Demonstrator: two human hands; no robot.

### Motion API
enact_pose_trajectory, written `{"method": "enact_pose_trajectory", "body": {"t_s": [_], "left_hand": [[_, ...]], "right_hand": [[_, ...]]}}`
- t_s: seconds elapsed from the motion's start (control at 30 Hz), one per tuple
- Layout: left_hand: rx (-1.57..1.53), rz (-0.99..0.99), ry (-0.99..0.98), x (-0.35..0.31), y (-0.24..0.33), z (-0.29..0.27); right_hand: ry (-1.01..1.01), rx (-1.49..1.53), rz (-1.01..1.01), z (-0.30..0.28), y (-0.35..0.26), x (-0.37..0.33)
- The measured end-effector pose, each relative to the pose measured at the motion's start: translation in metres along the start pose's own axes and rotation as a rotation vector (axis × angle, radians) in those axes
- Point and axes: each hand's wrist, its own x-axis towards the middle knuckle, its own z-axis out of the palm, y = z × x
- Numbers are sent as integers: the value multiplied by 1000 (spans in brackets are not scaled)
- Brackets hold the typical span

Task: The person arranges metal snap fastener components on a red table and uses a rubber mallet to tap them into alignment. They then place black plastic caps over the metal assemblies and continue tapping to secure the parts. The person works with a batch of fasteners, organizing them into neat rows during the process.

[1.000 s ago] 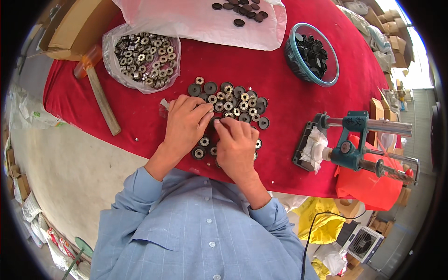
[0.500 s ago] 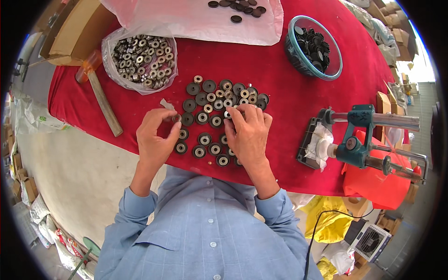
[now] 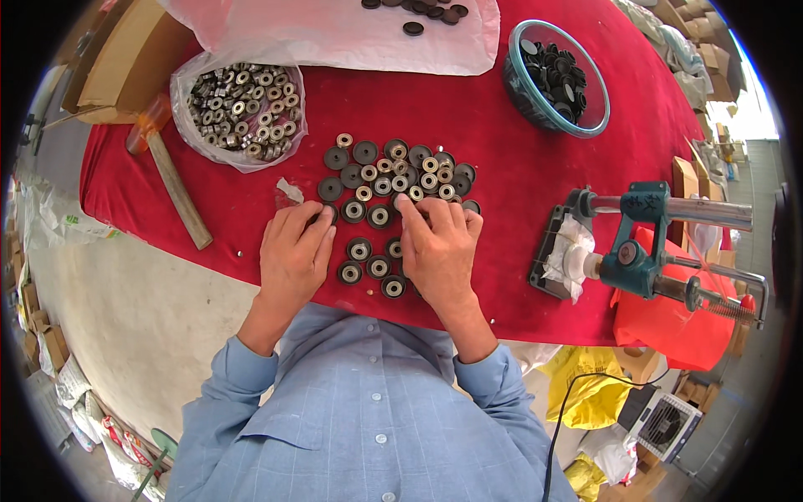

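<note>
Head view: black round discs (image 3: 365,151) and silver metal ring bearings (image 3: 430,165) clustered on red cloth (image 3: 468,109)

Some bearings lie on discs. The left hand (image 3: 294,251), fingers narrowly bunched, meets the cluster's left edge; the right hand (image 3: 441,247) bends over its right side. Whether either holds anything, I cannot tell.

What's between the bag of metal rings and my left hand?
A small whitish scrap on the red cloth, just beyond your left hand, in the head view.

Left hand (image 3: 293,255), right hand (image 3: 442,251), fingers (image 3: 411,219) bent
</note>
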Motion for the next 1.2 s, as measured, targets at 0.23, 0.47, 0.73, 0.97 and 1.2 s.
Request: {"method": "enact_pose_trajectory", "body": {"t_s": [0.23, 0.47, 0.73, 0.97, 1.2], "left_hand": [[165, 62, -107, -11, 5, -12], [200, 81, -139, -12, 7, -14], [211, 89, -168, -11, 8, -14], [211, 62, -137, -16, 8, -12], [134, 46, -97, -16, 6, -7]], "right_hand": [[17, -49, 15, 4, 2, -5], [-84, -208, -77, -5, -6, 3], [-170, -442, -218, -2, -24, 8], [-83, -138, -18, -4, -10, 0], [-30, -52, 85, -9, 18, 13]]}}
